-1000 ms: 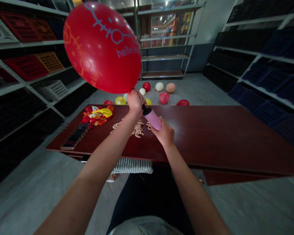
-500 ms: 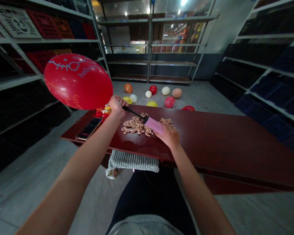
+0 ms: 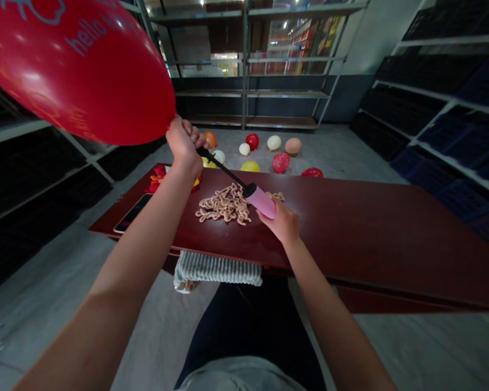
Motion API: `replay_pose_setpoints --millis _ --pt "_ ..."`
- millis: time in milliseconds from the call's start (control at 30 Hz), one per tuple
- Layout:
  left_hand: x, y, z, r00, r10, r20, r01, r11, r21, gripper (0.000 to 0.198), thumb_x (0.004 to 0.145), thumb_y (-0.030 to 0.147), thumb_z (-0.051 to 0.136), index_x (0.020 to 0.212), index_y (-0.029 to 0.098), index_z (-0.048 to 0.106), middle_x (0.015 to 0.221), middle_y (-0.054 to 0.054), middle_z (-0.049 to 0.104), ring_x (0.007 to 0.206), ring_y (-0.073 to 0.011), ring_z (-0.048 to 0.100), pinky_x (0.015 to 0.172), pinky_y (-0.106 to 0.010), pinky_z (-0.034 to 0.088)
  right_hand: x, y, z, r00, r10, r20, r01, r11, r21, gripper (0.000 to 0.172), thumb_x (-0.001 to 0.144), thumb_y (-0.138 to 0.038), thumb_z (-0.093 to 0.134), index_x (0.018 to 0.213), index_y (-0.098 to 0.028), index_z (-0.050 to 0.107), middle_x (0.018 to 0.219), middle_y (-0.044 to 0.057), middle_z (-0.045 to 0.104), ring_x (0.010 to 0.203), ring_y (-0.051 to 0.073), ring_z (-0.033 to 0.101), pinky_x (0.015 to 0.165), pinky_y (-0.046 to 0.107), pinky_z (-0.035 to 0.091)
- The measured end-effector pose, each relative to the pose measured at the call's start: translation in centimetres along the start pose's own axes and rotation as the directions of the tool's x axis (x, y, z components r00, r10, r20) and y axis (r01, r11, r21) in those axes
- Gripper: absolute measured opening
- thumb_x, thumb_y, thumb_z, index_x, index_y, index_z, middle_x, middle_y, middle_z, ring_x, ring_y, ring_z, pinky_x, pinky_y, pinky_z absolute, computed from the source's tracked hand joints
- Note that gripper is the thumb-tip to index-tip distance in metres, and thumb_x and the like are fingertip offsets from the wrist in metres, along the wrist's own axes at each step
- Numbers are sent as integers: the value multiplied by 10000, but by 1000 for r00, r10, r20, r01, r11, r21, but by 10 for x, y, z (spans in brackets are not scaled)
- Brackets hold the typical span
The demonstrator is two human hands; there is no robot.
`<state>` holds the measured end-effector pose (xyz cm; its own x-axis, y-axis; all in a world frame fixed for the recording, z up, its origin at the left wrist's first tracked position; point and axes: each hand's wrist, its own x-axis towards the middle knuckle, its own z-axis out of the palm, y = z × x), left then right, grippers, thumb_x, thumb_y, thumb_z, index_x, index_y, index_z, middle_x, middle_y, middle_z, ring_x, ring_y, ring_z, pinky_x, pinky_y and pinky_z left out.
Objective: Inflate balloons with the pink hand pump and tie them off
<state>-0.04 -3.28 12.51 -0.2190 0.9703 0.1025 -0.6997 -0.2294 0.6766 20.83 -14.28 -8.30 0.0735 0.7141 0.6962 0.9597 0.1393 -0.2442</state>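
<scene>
A large inflated red balloon (image 3: 106, 81) with "hello" lettering fills the upper left. My left hand (image 3: 183, 142) is closed around its neck and the black end of a balloon pump (image 3: 263, 202), so where the two join is hidden. Between my hands the pump's black rod stretches out from its pink barrel. My right hand (image 3: 283, 221) wraps the barrel's lower end, over the dark red table (image 3: 370, 233). Below the rod lies a heap of beige curly strands (image 3: 224, 205), partly covered by the barrel. Small limp red and yellow pieces (image 3: 158, 179) lie behind my left forearm.
A phone (image 3: 130, 216) lies at the table's left end. Several inflated balloons (image 3: 281, 162) rest on the floor beyond the table. A grey ribbed cloth (image 3: 218, 267) hangs at the near edge. Metal shelves (image 3: 285, 94) stand behind, with dark crates (image 3: 415, 81) at right.
My left hand has moved up and left with the balloon, which now looks larger and nearer. More of the pump's black rod shows. My right hand stays nearly in place.
</scene>
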Motion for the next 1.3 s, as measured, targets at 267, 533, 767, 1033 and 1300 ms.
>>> replay_pose_setpoints --millis 267,533,767,1033,1300 --pt "-36 -68 54 981 -79 175 64 994 89 454 1028 346 392 619 219 240 452 61 174 335 -81 180 390 -249 195 1 7 7 982 187 -30 -185 980 71 505 822 -567 636 1121 -160 614 986 124 754 807 269 726 678 331 510" --pt "-46 -124 45 974 -191 121 179 979 102 416 993 260 431 612 213 272 446 60 177 305 -79 207 359 -225 183 1 5 5 969 246 -18 -246 969 28 510 841 -590 607 1117 -160 617 931 117 755 783 265 720 647 315 484" --pt "-25 -85 12 969 -246 15 245 969 43 413 960 232 417 590 209 234 434 63 190 310 -90 200 354 -236 203 2 -2 3 994 106 13 -106 994 10 503 826 -543 670 1168 -176 635 1017 101 759 863 264 724 700 307 490" --pt "-3 -28 -27 991 -110 -71 111 994 1 399 914 214 443 583 205 220 438 68 191 313 -84 203 375 -237 212 -1 -4 -3 998 -35 56 35 999 7 473 816 -479 695 1175 -175 641 1083 124 746 883 247 713 746 312 501" --pt "2 24 -43 996 -49 -72 46 998 -35 392 915 213 464 596 207 236 422 61 200 314 -84 204 365 -233 227 -3 -3 3 994 -103 41 103 995 0 434 811 -494 689 1095 -168 654 1011 118 754 820 220 710 735 299 494"
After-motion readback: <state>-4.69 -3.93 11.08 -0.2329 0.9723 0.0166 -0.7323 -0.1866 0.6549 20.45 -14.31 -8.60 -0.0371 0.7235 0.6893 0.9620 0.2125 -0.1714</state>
